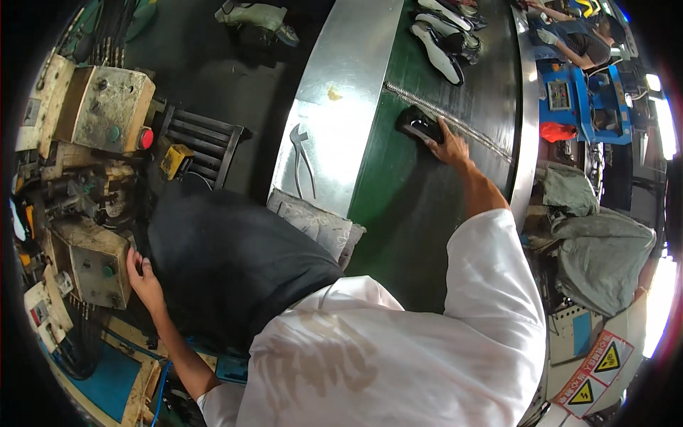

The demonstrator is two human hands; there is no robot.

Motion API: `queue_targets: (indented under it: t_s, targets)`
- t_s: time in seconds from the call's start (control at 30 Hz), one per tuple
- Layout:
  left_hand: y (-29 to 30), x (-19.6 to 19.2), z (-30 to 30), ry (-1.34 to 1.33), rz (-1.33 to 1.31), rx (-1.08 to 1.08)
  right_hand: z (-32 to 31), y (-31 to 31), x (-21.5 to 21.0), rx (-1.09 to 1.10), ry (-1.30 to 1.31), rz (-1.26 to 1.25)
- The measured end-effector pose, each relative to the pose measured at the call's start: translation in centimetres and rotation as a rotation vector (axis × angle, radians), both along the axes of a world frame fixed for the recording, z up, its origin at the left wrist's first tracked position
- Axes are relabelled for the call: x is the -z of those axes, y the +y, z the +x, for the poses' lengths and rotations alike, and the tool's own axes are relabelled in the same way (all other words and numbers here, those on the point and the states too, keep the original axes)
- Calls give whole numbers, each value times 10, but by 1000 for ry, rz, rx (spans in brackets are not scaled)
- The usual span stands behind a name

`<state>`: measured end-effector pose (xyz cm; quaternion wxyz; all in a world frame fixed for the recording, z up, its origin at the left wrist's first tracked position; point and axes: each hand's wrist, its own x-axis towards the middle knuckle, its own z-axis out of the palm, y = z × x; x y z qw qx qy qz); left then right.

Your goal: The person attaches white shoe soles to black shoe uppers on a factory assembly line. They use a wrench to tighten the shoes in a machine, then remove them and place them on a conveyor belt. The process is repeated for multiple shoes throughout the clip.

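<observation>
My right hand (451,148) reaches across the green conveyor belt (398,196) and grips one end of a glossy black shoe (420,122). This shoe lies beside a metal zipper-like seam (455,119) that crosses the belt. Its far side and underside are hidden. On the other side of me, my left hand (145,282) rests at the edge of a worn machine control box (96,267) with a green button. The fingers of that hand are spread, with nothing visible in them.
Several dark shoes with pale soles (435,51) lie farther up the belt. Pincers (302,160) rest on the metal ledge (334,107). Another control box (107,107) carries a red button. A slatted black rack (203,142) stands left; a co-worker (576,39) is far right.
</observation>
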<state>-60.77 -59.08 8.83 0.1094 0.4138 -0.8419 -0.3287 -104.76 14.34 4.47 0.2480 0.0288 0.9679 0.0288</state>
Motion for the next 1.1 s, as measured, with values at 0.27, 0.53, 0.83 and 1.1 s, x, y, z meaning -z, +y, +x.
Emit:
queue_targets:
  t_s: [0.27,0.53,0.83,1.1]
  targets:
    - [139,-6,-143,344,593,299,104,-17,70,574,262,-973]
    - [166,-69,-217,568,442,649,164,-279,-95,460,-366,-1350]
    - [72,-70,-89,503,-178,266,237,-474,-101,-593,-393,-1192]
    - [75,-35,-39,488,-48,36,259,-534,-97,-747,-333,-1139]
